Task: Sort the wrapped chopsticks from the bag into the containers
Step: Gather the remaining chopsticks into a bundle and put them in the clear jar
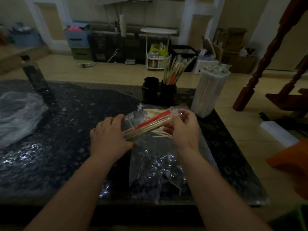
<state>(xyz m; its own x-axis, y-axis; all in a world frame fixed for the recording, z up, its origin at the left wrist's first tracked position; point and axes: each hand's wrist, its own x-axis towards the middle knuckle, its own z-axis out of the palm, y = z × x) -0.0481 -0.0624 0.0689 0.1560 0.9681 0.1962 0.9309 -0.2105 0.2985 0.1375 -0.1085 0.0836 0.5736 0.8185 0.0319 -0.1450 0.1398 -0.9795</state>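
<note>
Both left hand [110,135] and right hand [183,129] pinch chopsticks [150,124] over the bag [158,165]; next we likely fill the holder [168,93] beyond it.

Dark table [66,147]: bag [158,164], black holder [160,95], container [208,97].

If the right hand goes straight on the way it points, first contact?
Past the chopstick bundle it already pinches, the right hand would probably meet the black holder first, though depth is unclear.
</note>
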